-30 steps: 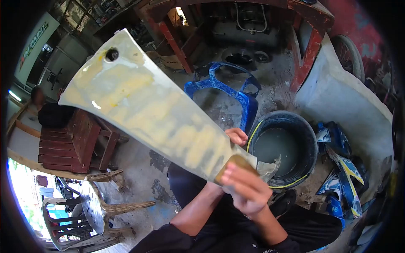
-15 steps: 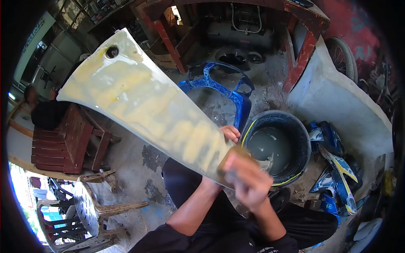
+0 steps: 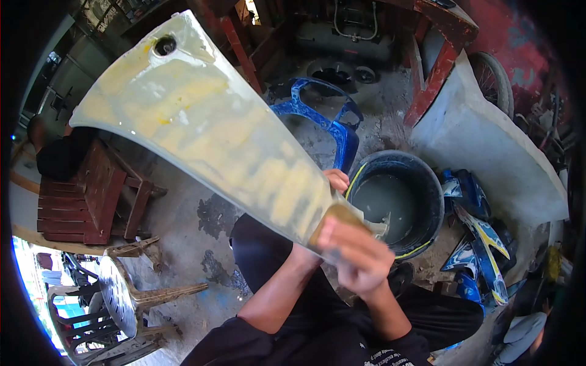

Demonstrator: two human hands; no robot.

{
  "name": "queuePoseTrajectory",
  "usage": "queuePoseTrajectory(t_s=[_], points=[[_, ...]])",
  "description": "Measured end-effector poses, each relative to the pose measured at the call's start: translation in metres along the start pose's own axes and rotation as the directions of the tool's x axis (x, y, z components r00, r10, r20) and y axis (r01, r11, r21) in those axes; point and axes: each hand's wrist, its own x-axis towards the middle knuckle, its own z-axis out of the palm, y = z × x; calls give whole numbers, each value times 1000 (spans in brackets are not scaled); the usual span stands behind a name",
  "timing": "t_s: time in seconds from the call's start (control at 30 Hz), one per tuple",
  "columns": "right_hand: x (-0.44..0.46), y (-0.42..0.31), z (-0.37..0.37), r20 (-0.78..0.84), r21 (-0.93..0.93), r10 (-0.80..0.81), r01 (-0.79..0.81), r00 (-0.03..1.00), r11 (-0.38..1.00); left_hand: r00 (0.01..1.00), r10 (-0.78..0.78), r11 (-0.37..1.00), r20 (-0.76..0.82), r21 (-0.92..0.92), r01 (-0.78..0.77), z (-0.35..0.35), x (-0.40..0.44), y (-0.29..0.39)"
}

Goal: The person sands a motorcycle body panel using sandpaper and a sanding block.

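A long, tapering body panel (image 3: 207,134), pale grey with yellowish filler-like patches and a round hole in its far corner, slants up to the left across the view. My left hand (image 3: 337,180) grips its narrow end from behind; only some fingers show beyond the edge, and the rest is hidden. On the near face of that end, my right hand (image 3: 360,253) is closed around a brownish piece that looks like sandpaper (image 3: 340,215), slightly blurred. Just to the right stands a black bucket (image 3: 441,201) of cloudy water.
Beyond the panel, a blue plastic frame part (image 3: 345,143) lies on the floor. Blue, white and yellow fairing pieces (image 3: 482,244) lie right of the bucket. A worn chair (image 3: 116,299) and a red wooden bench (image 3: 91,201), with a seated person (image 3: 58,152), are at left.
The panel's far end appears higher and further left. The surroundings have shifted slightly with the camera. My right hand stays at the narrow end, holding the brownish piece.
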Motion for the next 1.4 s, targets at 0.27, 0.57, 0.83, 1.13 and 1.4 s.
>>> queuePoseTrajectory(t_s=[0.27,0.57,0.83,1.13,1.4], points=[[-5,10,1,-49,-37,19,-21,999,999,999,-2,1000,51,27,1,-4,1,7],[-8,21,5,-96,-27,143,-147,985,989,999,-21,997,-34,69,23,2,1,11],[-11,17,1,-96,6,220,-220,971,975,995,-65,997,-70,-34,62,1,1,7],[-9,13,3,-229,33,470,-476,853,879,999,-27,999,-18,42,28,2,-1,5],[-4,8,6,-258,16,505,-519,823,854,999,-48,999,6,2,48,-2,0,3]])
